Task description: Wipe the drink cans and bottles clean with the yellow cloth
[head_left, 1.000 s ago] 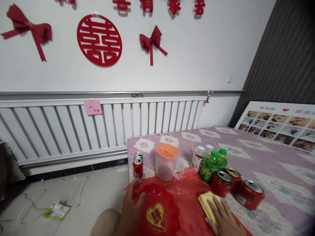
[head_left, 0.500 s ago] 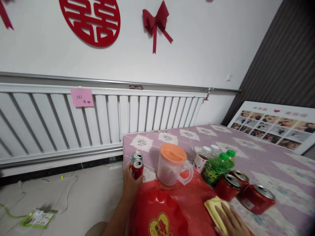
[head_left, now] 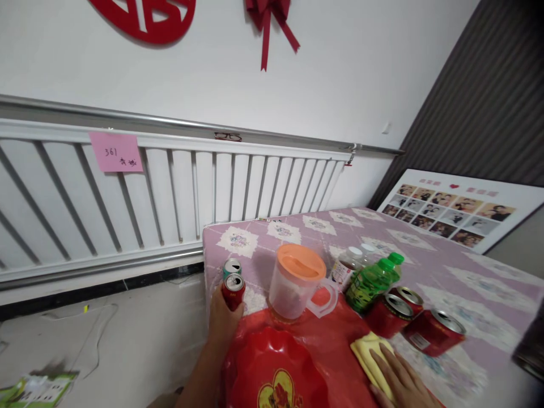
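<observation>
Left hand (head_left: 225, 318) has come off the red scalloped dish (head_left: 272, 347) since a second ago and is now up at a small red can (head_left: 233, 296), roughly 11 o'clock from the dish. Head cam: its fingers and thumb are curled round the can's sides, opened just as wide as the can, though the fingertips on the far side are hidden. Can's upright near the edge of the purple patterned cover (head_left: 304, 239), with a teal can (head_left: 232, 266) right behind it at 12. Right hand (head_left: 400, 375) is out at 3 o'clock, fingers pretty straight and slightly apart, lying flat on a folded yellow cloth (head_left: 369, 356) over the red plastic sheet (head_left: 338, 335). Orange-lidded pitcher (head_left: 291, 292) sits between 12 and 1, bottles (head_left: 373, 281) around 2, three more red cans (head_left: 434, 335) between 2 and 3.
</observation>
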Available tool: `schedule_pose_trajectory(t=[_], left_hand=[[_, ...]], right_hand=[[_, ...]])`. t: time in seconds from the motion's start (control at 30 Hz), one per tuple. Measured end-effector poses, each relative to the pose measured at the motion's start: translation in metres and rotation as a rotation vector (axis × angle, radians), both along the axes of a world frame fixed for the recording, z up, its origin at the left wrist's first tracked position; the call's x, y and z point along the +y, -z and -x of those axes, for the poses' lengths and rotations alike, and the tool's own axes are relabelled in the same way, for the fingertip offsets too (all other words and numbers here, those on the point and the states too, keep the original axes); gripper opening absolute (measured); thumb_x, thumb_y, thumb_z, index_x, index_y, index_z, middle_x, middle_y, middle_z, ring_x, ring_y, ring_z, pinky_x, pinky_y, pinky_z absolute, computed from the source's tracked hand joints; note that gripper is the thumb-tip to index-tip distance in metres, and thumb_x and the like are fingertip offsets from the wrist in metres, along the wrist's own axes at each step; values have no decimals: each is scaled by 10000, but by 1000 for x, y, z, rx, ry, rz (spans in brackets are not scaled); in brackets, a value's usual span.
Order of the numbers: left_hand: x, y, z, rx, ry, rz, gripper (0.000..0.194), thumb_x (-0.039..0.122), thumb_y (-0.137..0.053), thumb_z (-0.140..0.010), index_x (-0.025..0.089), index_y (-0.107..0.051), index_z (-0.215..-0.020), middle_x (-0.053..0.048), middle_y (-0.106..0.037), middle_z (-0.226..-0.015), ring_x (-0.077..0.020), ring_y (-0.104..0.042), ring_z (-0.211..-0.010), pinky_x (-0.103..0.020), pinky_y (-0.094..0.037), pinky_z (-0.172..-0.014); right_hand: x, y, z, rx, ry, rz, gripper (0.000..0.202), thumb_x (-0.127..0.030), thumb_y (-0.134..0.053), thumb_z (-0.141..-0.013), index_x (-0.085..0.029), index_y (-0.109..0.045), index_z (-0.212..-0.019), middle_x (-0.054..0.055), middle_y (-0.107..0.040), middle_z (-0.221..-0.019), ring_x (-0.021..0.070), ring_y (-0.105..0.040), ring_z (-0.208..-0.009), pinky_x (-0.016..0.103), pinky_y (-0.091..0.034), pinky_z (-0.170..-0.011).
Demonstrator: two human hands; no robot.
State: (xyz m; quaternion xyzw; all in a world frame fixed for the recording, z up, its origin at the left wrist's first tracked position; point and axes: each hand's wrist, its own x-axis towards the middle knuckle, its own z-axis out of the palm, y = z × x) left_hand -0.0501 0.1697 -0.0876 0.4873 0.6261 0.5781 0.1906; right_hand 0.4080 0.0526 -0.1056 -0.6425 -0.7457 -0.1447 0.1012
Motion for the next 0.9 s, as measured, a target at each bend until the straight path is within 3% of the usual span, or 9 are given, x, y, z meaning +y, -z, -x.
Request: schedule_pose_trajectory(t=[0.23, 0.43, 0.53, 0.67, 0.9], left_hand=[[-18, -24, 4, -100, 70, 73, 739, 248, -795, -649, 188, -494, -1321, -156, -669, -1279, -331, -654, -1216, -489, -516, -1055], [-65, -41, 6, -116, 365, 44, 821, 264, -792, -675, 202, -434, -1411, -145, -657, -1363, -306, -639, -1267, -475, -490, -1111], [-87, -46, -5, -52, 513, 26, 865, 244, -780, -678, 219, -398, -1455, -144, -609, -1442, -308, -576, -1354, -494, -429, -1173], [-108, -56, -26, 14, 644, 110, 832, 196, -772, -635, 198, -469, -1410, -157, -635, -1408, -345, -587, -1339, -509, -448, -1157], [-119, -71, -48, 100, 804, 341, 771, 122, -721, -660, 188, -479, -1389, -148, -628, -1405, -305, -607, -1296, -427, -464, -1134]], right_hand=[[-4, -7, 11, -30, 12, -10, 630, -589, -398, -950, -209, -626, -1398, 108, -537, -1530, 358, -484, -1412, 562, -459, -1116], [-7, -17, 20, -65, 32, 3, 642, -597, -389, -968, -172, -629, -1385, 138, -556, -1509, 361, -473, -1416, 547, -460, -1114], [-8, -19, 22, -73, 31, 29, 637, -588, -387, -976, -174, -614, -1403, 137, -554, -1511, 356, -458, -1426, 533, -448, -1124], [-9, -21, 25, -39, 75, 61, 640, -580, -394, -972, -163, -604, -1411, 151, -518, -1540, 364, -450, -1427, 537, -429, -1134], [-11, -28, 33, 3, 113, 111, 644, -552, -387, -977, -131, -602, -1413, 174, -501, -1548, 387, -424, -1436, 551, -413, -1136]])
